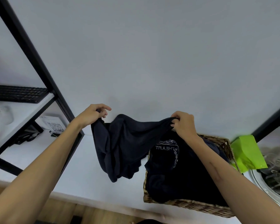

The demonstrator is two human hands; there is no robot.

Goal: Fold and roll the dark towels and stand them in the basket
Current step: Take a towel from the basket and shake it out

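Above the white table (103,188), a dark towel (120,143) hangs limp and creased, its top edge running nine to three o'clock. Left hand (91,114) and right hand (183,122) each pinch a corner. At four o'clock a wicker basket (184,204) holds more dark cloth; a pale wall (152,54) stands behind.

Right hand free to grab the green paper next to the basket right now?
Probably not yet. The right hand is pinching one corner of the dark towel, which hangs stretched to the left hand. The green paper lies uncovered just beyond the basket, so the path looks clear once it lets go.
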